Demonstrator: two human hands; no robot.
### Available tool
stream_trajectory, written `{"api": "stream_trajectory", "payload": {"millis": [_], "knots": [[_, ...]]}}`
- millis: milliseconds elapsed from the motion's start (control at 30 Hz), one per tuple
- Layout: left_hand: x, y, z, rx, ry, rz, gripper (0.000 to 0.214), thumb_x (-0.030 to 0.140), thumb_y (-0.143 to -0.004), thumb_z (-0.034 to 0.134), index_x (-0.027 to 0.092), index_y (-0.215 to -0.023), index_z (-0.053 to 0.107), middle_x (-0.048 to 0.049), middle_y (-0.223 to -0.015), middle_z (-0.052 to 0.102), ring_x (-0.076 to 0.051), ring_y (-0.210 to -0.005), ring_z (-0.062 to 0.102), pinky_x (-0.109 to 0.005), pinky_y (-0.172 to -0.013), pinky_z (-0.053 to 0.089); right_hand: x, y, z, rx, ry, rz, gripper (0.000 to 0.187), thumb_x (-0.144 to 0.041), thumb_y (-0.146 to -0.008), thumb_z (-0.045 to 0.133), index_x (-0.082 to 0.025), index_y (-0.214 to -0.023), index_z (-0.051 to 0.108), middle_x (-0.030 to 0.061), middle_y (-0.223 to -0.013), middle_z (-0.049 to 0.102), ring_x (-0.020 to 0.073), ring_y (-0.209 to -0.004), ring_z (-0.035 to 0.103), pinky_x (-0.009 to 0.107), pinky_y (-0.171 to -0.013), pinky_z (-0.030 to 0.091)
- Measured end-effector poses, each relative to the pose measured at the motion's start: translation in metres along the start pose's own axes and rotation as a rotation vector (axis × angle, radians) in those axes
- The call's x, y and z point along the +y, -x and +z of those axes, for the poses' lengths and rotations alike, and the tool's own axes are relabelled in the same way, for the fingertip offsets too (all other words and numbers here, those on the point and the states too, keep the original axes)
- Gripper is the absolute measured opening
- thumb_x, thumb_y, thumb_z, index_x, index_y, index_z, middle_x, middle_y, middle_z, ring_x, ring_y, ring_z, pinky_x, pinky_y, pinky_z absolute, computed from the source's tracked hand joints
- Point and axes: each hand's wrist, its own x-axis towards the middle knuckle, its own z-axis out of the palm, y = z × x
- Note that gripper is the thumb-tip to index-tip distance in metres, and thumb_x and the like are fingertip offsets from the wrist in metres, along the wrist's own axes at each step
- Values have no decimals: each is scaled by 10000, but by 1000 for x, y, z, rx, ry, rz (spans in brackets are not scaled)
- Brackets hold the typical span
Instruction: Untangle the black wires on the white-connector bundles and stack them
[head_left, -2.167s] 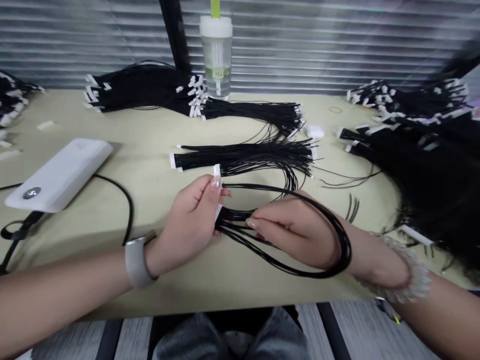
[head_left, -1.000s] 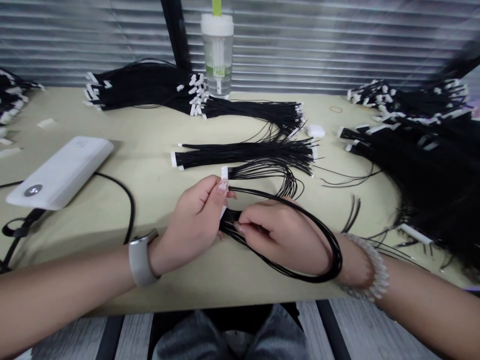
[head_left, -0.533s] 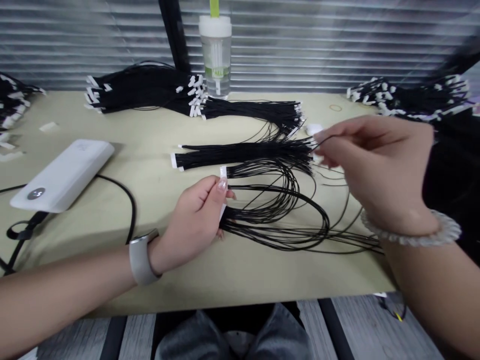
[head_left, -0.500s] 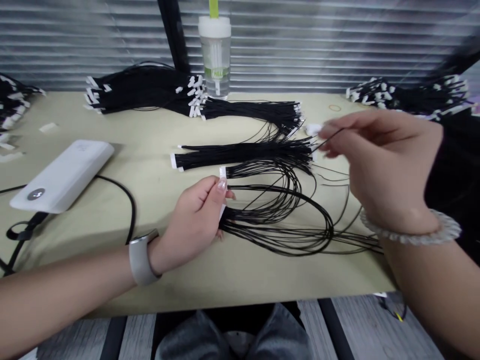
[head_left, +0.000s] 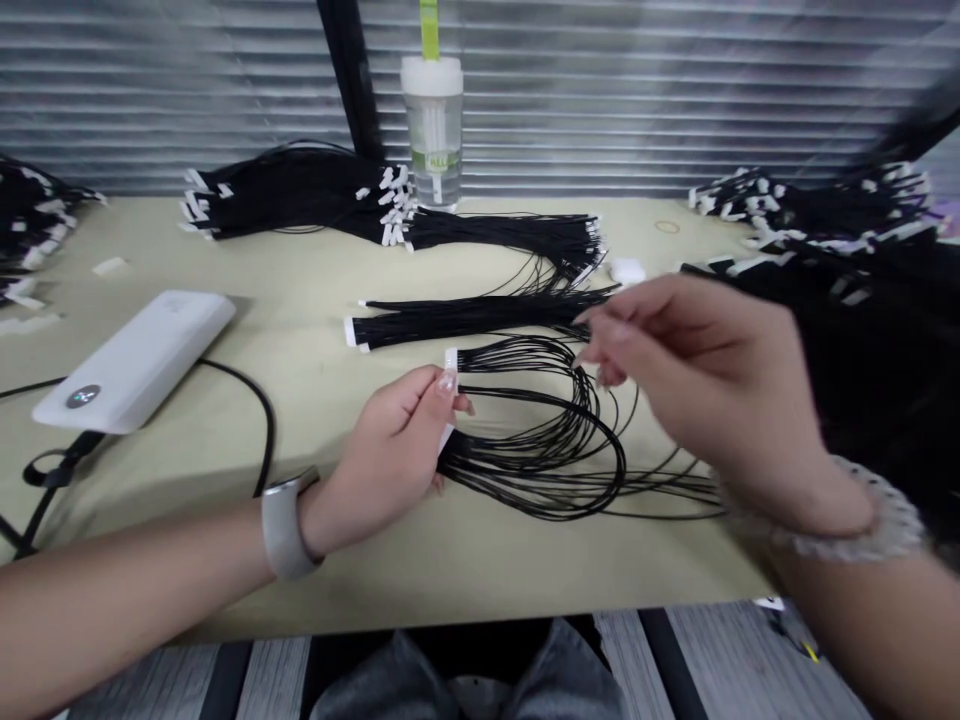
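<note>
Several black wires (head_left: pixel 529 490) already run from two white connectors (head_left: pixel 451 358) in our head view, some looping round near the middle of the counter (head_left: pixel 300 270); that much of the harness looks done, while loose tails (head_left: pixel 679 488) trailing right suggest some is left. Farther back lies a straight wire bundle (head_left: pixel 472 318), and at far left a connector-ended bundle (head_left: pixel 292 195). Our left hand (head_left: pixel 394 435) reaches in from the left, thumb uppermost, thumb and fingers closed around the connectors. Our right hand (head_left: pixel 705 385) hangs right of the loop, fingers bent close together and pointing left; whether they pinch a wire end, we cannot tell.
</note>
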Motion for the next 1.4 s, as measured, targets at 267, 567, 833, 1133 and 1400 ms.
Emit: {"api": "stream_trajectory", "payload": {"millis": [267,567,833,1133,1400], "knots": [[-1,0,0,-14,6,-2,324,436,-861,386,181,-716,526,46,-479,424,-65,-338,432,-158,-300,372,-3,6,13,-278,354,-262,131,-237,-813,530,-191,-772,645,-13,-691,631,67,-633,536,196,-578,399],[1,3,0,-89,16,33,297,386,-870,386,171,-715,519,52,-487,414,-54,-333,429,-140,-285,360,0,10,24,-237,470,-334,179,-246,-828,494,-192,-724,629,-18,-618,570,61,-564,465,210,-536,339],[1,3,-1,-91,-6,23,307,399,-868,384,170,-712,515,52,-498,424,-51,-328,432,-136,-285,364,6,13,24,-212,568,-430,205,-255,-850,462,-194,-772,642,2,-662,575,72,-614,490,214,-547,344],[0,2,-2,-166,-75,50,328,420,-872,360,179,-689,486,49,-511,411,-52,-354,436,-131,-286,393,6,13,29,-240,672,-473,283,-236,-865,420,-172,-705,644,4,-590,511,76,-572,429,226,-534,301],[2,2,-3,-159,-31,31,330,440,-862,379,175,-703,495,33,-594,457,-47,-395,442,-125,-297,395,15,9,25,-255,650,-416,178,-335,-824,504,-179,-809,590,-2,-706,534,85,-641,468,216,-553,315]]}}
